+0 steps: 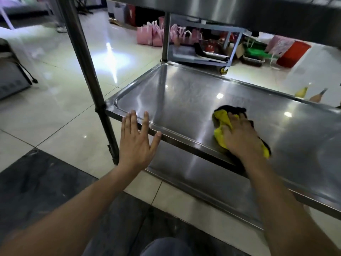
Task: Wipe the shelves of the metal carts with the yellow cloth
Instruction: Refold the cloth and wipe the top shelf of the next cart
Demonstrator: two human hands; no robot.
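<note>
A steel cart fills the right half of the view, and its middle shelf [184, 93] is a shiny tray with a raised rim. My right hand [239, 137] presses the crumpled yellow cloth [222, 124] flat on that shelf near its front edge; the cloth's dark underside shows beyond my fingers. My left hand [136, 139] is spread flat with fingers apart, resting against the shelf's front rim near the left corner and holding nothing. A lower shelf [193, 174] shows beneath, and the top shelf [239, 8] overhangs above.
The cart's left front post [83, 58] rises beside my left hand. Across the tiled floor stand a blue trolley [212, 52], pink bags [151, 34], a red bin [293, 54] and green crates. A dark appliance [11, 76] sits at the far left.
</note>
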